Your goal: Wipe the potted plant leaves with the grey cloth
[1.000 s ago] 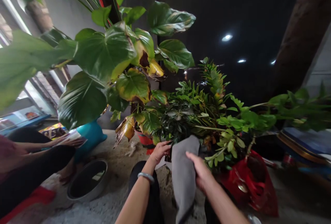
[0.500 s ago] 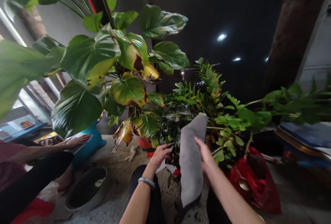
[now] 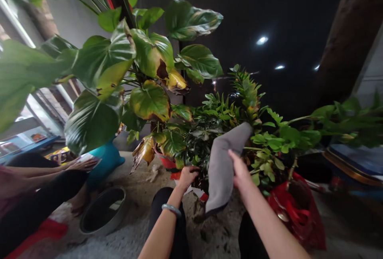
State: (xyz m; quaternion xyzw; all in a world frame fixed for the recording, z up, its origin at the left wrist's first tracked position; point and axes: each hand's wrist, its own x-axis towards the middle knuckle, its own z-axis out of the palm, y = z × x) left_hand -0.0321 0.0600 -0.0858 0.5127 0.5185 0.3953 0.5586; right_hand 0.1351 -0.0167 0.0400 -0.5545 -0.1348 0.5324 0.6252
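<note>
A grey folded cloth [image 3: 222, 171] hangs from my right hand [image 3: 241, 173], its upper end bent over to the right. The thumb lies along its face; the other fingers are hidden or hard to see. My left hand [image 3: 188, 177], with a bracelet [image 3: 171, 210] on the wrist, is at the low dark-leaved plant [image 3: 201, 136]. Its fingers curl in at the edge of the foliage, and what they grip, if anything, is hidden. Just left of it, a red pot [image 3: 167, 162] shows beneath a tall plant with big leaves [image 3: 150, 101], some of them yellow and brown.
A grey basin [image 3: 103, 213] stands on the floor at left. Beyond it another person's hands [image 3: 80, 164] rest by a teal object [image 3: 104, 163]. At right, a red bag [image 3: 299, 215] surrounds a leafy plant's base. A dark wall [image 3: 269, 19] rises behind the plants.
My left hand's fingers have curled in closer to the plant. The cloth has lifted slightly, and its top now tips further right. The other person's hands are closer together.
</note>
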